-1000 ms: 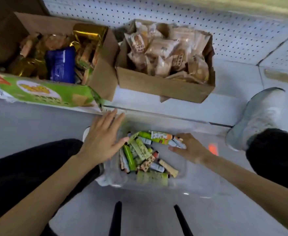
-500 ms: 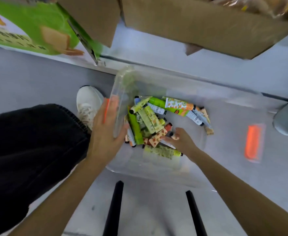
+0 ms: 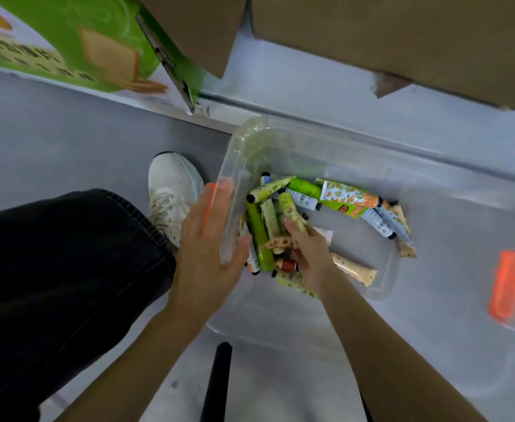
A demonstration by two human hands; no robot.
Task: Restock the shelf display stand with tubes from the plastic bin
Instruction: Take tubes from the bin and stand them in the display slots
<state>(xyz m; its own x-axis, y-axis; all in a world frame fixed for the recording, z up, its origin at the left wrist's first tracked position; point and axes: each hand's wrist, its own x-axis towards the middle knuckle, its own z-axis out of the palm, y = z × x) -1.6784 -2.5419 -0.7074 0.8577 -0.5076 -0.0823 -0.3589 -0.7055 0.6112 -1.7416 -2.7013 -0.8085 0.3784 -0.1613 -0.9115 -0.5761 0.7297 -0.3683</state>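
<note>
1. In the head view, the plastic bin (image 3: 387,271) stands on the grey floor (image 3: 67,132) right in front of you. Its walls are clear, and an orange latch (image 3: 507,284) is blurred at its right end.
2. The tubes (image 3: 303,201) lie inside the bin in a loose heap, crowded toward its left half. Among them are a plain green tube (image 3: 257,236) close to the left wall, an orange-and-white tube (image 3: 346,193) farther back, and a beige tube (image 3: 352,269) lying apart on the bin floor near your right wrist.
3. Your left hand (image 3: 207,248) is on the bin's left wall. Its fingers lie straight and flat along the outside, your thumb sits on the inner side, and the clear wall is held between them.
4. Your right hand (image 3: 308,251) is down in the heap with its fingers curled round a pale patterned tube (image 3: 291,208), which sticks out past your fingertips. How many other tubes it has hold of underneath cannot be told.
5. Your white shoe (image 3: 171,190) is on the floor just beside the bin's left wall, with your dark trouser leg (image 3: 61,269) below it.
6. Beyond the bin, a green carton (image 3: 67,41) and a brown cardboard box (image 3: 402,41) sit along the top edge of the view.
7. Two black bars (image 3: 219,382) rise from the bottom edge between your forearms.
</note>
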